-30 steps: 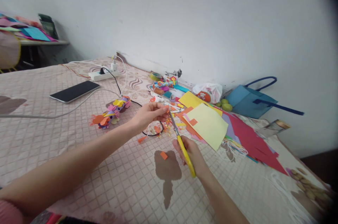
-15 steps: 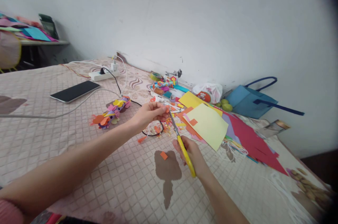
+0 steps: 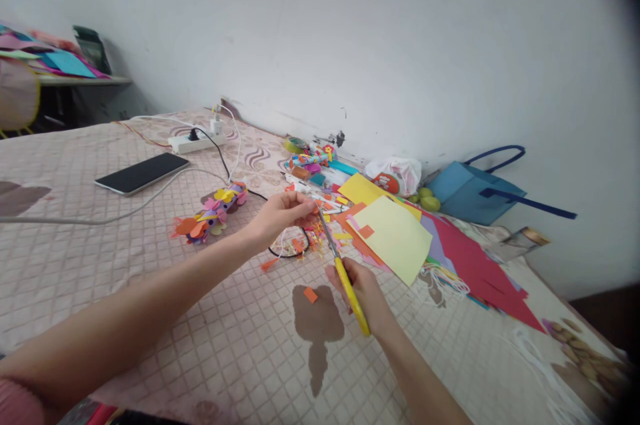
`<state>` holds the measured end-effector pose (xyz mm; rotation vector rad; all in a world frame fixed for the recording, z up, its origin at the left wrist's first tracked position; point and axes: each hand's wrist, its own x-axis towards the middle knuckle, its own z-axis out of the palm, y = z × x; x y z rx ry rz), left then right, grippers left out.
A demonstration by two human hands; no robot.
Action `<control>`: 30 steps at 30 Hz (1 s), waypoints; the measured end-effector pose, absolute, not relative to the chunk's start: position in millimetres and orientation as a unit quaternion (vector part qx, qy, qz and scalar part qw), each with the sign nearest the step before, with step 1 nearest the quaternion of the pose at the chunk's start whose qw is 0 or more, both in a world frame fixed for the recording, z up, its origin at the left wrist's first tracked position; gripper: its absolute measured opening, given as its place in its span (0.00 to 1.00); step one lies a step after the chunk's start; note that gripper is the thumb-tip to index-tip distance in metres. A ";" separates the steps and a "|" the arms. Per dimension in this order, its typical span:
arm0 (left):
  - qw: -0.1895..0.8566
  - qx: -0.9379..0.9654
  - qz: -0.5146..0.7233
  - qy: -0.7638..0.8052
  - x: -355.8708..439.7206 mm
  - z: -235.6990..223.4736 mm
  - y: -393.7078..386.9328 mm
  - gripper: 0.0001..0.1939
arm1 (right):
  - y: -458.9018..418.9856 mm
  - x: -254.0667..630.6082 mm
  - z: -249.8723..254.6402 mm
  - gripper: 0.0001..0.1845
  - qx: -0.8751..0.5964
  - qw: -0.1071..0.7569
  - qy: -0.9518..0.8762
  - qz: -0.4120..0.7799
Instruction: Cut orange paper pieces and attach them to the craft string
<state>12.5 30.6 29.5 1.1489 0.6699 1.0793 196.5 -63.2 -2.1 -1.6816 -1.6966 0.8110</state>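
Observation:
My right hand (image 3: 363, 288) grips the yellow handles of a pair of scissors (image 3: 349, 288), whose blades point up and away to my left hand. Between thumb and fingertips, my left hand (image 3: 285, 215) pinches a small orange piece of paper, mostly hidden by the fingers, right at the blade tips. Below the hands an orange paper square (image 3: 311, 294) lies on the tablecloth. Small paper scraps (image 3: 300, 245) in orange, yellow and pink are scattered just beyond the left hand. Left of it rests a tube decorated with paper flowers (image 3: 215, 211).
Coloured paper sheets (image 3: 395, 238) are spread at the right, with white cord (image 3: 445, 278) beside them. A blue bag (image 3: 473, 191) and a white plastic bag (image 3: 400, 175) stand by the wall. On the left are a tablet (image 3: 143, 173), a power strip (image 3: 197, 141) and cables.
Both hands stay in almost the same place. The orange paper at the left fingertips shows less than before, and the scissor blades have shifted very slightly.

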 end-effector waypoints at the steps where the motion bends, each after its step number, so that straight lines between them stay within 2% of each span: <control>1: 0.655 0.508 0.475 0.295 12.5 29.5 30.6 0.11 | -63.3 196.6 -2.0 0.21 -0.633 0.307 -0.642 0.305; 30: 0.664 0.510 0.472 0.276 15.8 29.9 26.3 0.11 | -61.1 197.5 -6.0 0.20 -0.635 0.307 -0.637 0.311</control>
